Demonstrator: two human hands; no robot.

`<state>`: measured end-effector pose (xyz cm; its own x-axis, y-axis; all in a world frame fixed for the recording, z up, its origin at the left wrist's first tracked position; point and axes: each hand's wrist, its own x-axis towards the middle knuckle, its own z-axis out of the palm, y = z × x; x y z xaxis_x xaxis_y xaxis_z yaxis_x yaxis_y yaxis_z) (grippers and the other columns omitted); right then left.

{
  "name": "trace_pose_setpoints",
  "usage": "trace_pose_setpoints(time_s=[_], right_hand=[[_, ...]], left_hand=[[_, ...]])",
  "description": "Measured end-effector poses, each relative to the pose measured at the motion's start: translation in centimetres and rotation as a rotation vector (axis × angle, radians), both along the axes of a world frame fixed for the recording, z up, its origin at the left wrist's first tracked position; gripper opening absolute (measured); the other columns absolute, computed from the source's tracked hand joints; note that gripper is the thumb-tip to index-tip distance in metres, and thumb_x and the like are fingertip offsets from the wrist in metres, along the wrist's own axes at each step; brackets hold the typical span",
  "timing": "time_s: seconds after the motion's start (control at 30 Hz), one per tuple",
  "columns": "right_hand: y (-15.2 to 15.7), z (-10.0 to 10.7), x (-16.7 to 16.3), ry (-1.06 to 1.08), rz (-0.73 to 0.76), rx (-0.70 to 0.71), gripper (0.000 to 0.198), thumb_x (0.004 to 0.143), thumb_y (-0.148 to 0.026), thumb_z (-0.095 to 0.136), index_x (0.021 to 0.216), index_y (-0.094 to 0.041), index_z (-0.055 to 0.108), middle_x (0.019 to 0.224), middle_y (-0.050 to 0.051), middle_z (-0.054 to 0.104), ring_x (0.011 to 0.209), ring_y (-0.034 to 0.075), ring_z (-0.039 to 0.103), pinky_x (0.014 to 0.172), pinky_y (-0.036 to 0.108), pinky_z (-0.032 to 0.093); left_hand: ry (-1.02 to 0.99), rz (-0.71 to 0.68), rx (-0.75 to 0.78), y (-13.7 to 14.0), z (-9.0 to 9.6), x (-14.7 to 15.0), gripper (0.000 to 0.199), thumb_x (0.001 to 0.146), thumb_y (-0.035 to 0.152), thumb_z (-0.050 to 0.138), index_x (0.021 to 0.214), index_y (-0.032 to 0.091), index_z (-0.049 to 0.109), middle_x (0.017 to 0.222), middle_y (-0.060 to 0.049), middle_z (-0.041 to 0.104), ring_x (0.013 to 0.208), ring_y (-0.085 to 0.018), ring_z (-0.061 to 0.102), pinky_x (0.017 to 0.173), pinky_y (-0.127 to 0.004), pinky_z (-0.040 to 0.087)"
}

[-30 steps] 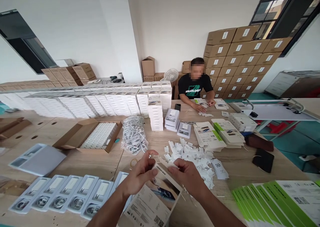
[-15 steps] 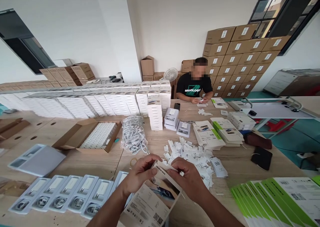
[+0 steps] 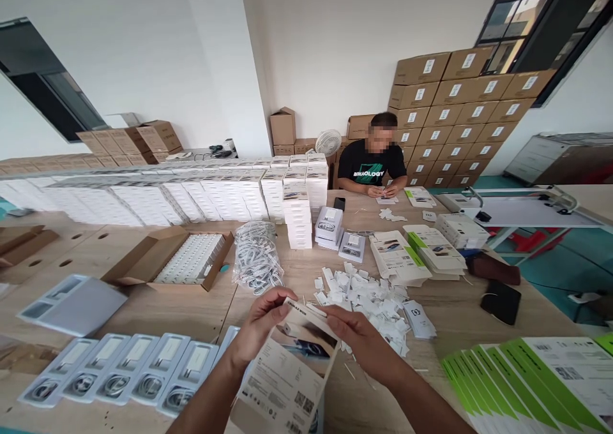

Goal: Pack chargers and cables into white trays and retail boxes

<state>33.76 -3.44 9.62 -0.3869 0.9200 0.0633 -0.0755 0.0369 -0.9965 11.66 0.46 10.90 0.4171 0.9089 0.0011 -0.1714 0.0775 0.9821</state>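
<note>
Both hands hold a printed white retail box [image 3: 287, 376] tilted in front of me, with a picture of a blue device near its top end. My left hand [image 3: 261, 325] grips the upper left corner, thumb on the printed face. My right hand [image 3: 357, 335] pinches the upper right corner, at the box's end flap. Beyond the box lies a heap of small white paper pieces [image 3: 354, 293]. To the left stand several pale plastic trays [image 3: 115, 370], each with a coiled cable and a white piece in it.
Bagged white cables [image 3: 258, 255] and an open carton of white items [image 3: 191, 261] lie ahead left. Flat green-and-white boxes [image 3: 527, 383] fan out at right. Walls of white boxes [image 3: 215, 194] line the table's back. A co-worker [image 3: 373, 159] sits across, hands on small papers.
The box has tipped more upright and shifted slightly left, its printed face turned toward me. My right hand has moved along its top end, fingers straighter. My left hand has risen a little.
</note>
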Motion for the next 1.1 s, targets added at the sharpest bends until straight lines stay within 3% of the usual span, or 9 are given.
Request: trace_pose_setpoints(time_s=[0.17,0.3,0.4,0.5,0.63,0.73,0.9,1.0,1.1], right_hand=[[-1.8,-1.1,-0.7,-0.048,-0.035,0.054,0.046,0.094,-0.049,0.047,0.137,-0.033,0.049,0.138,0.004,0.053,0.13,0.025,0.045,0.109,0.042,0.034],[-1.4,-1.5,-0.6,-0.066,-0.074,0.045,0.047,0.093,-0.049,0.049,0.136,-0.032,0.051,0.136,0.005,0.055,0.126,0.026,0.049,0.105,0.041,0.039],[-0.4,-1.1,-0.1,-0.089,-0.106,-0.015,0.047,0.087,-0.05,0.059,0.129,-0.029,0.058,0.122,0.006,0.065,0.114,0.027,0.057,0.095,0.039,0.046],[0.4,-0.8,0.1,-0.04,-0.114,-0.046,0.035,0.084,-0.049,0.062,0.106,-0.023,0.07,0.099,0.004,0.07,0.093,0.022,0.063,0.082,0.033,0.048],[0.7,-1.2,0.0,0.145,-0.074,-0.221,0.03,0.081,-0.047,0.067,0.08,-0.018,0.069,0.063,-0.004,0.059,0.056,0.009,0.047,0.056,0.022,0.036],[0.8,-2.0,-0.2,0.229,-0.074,-0.328,0.029,0.076,-0.045,0.073,0.076,-0.016,0.067,0.058,-0.006,0.053,0.051,0.006,0.038,0.051,0.02,0.028],[1.0,-3.6,-0.7,0.249,-0.116,-0.367,0.033,0.068,-0.045,0.079,0.075,-0.015,0.065,0.06,-0.005,0.055,0.053,0.007,0.041,0.053,0.021,0.03],[1.5,-4.8,-1.1,0.228,-0.151,-0.377,0.038,0.064,-0.048,0.08,0.074,-0.014,0.066,0.058,-0.005,0.055,0.052,0.007,0.041,0.052,0.021,0.031],[2.6,-6.7,-1.4,0.248,-0.169,-0.377,0.042,0.067,-0.054,0.076,0.08,-0.015,0.068,0.062,-0.004,0.058,0.054,0.007,0.045,0.054,0.02,0.034]], left_hand=[[-0.059,0.038,-0.051,0.0,-1.1,0.2,0.018,0.084,0.033,0.063,0.096,0.021,0.061,0.076,0.001,0.058,0.063,-0.012,0.05,0.061,-0.024,0.037],[0.144,0.013,0.121,0.2,-0.9,0.1,0.017,0.088,0.032,0.058,0.1,0.021,0.061,0.083,-0.001,0.059,0.069,-0.012,0.051,0.064,-0.025,0.038],[0.419,-0.081,0.398,0.3,0.2,-0.2,0.018,0.088,0.029,0.057,0.105,0.022,0.062,0.092,-0.004,0.062,0.074,-0.014,0.052,0.066,-0.026,0.038],[0.597,-0.165,0.651,0.0,1.7,-0.3,0.022,0.087,0.022,0.057,0.108,0.024,0.061,0.095,-0.005,0.065,0.077,-0.016,0.055,0.069,-0.027,0.039],[0.665,-0.205,0.777,-0.5,2.9,0.1,0.022,0.085,0.018,0.057,0.106,0.024,0.06,0.086,-0.004,0.064,0.076,-0.016,0.056,0.068,-0.027,0.039],[0.656,-0.228,0.784,-0.6,2.9,0.4,0.02,0.085,0.017,0.057,0.104,0.023,0.06,0.086,-0.004,0.063,0.077,-0.016,0.057,0.068,-0.026,0.041],[0.663,-0.218,0.734,-0.5,1.1,0.2,0.019,0.087,0.02,0.054,0.105,0.024,0.059,0.094,-0.006,0.066,0.086,-0.018,0.06,0.077,-0.027,0.045],[0.701,-0.132,0.628,-0.1,-0.8,-0.3,0.021,0.087,0.024,0.057,0.107,0.026,0.062,0.105,-0.005,0.066,0.094,-0.019,0.061,0.084,-0.028,0.048],[0.654,-0.063,0.416,1.0,-2.7,-0.9,0.031,0.081,0.033,0.065,0.111,0.027,0.063,0.109,-0.005,0.067,0.088,-0.02,0.063,0.072,-0.025,0.054]])
